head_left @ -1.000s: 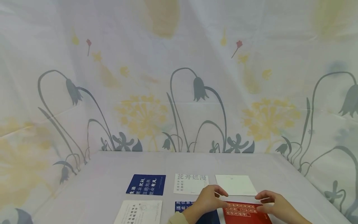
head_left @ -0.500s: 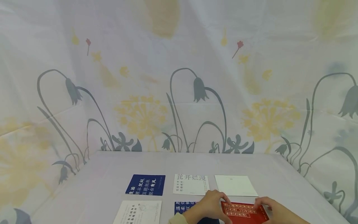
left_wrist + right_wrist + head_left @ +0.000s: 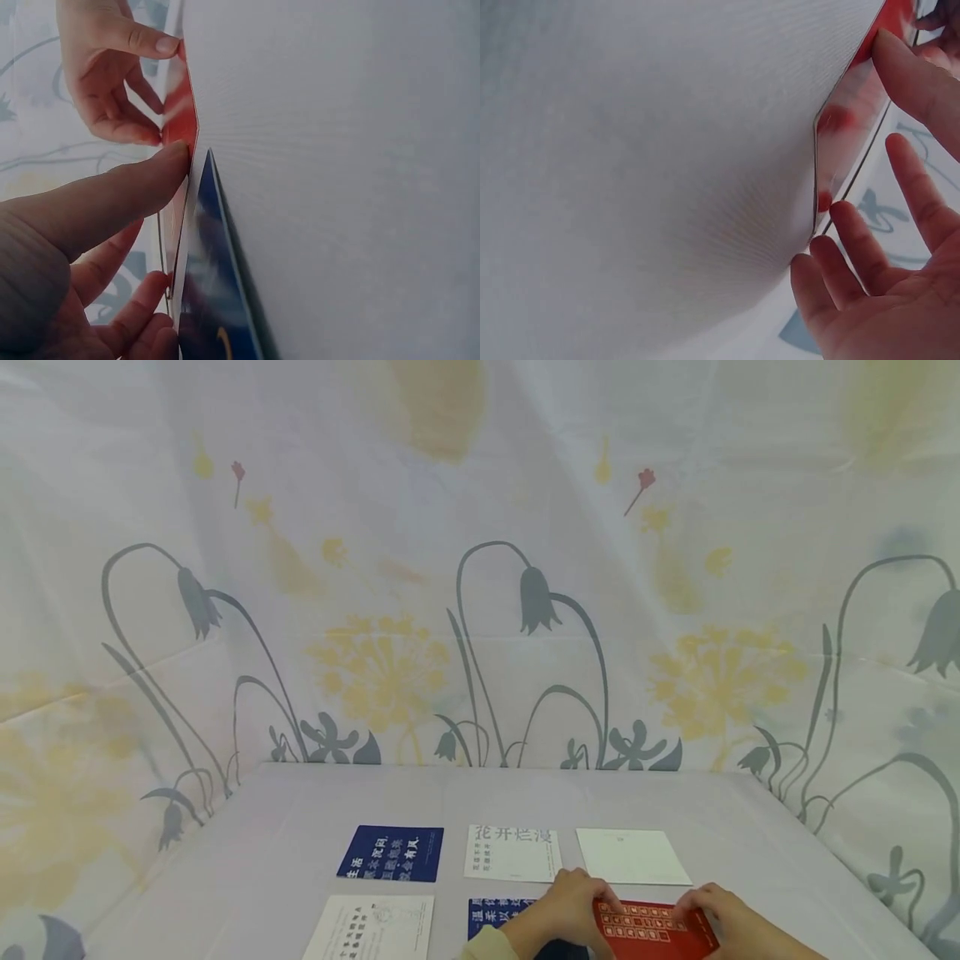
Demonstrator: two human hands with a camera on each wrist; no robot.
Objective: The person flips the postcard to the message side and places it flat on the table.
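A red card (image 3: 652, 933) with rows of small white-framed characters lies at the front right in the head view. My left hand (image 3: 573, 906) grips its left side, with thumb and fingers at opposite edges. At its right side my right hand (image 3: 726, 925) holds it the same way. In the left wrist view the card (image 3: 180, 97) shows nearly edge-on, with the left thumb (image 3: 142, 180) against its near edge. The right wrist view shows the right fingertips at the card's edge (image 3: 847, 127). Partly behind the left hand is a dark blue card (image 3: 495, 912) with white characters.
Behind the hands lie a plain pale card (image 3: 633, 857), a white card with grey characters (image 3: 513, 857) and a dark blue card (image 3: 397, 854). Another white card (image 3: 375, 927) is at the front left. A flower-printed cloth (image 3: 480, 568) hangs behind the table.
Both hands have closed in on the red card from its two sides and now hold it. The right hand moved a little down and left. The other cards stay where they were.
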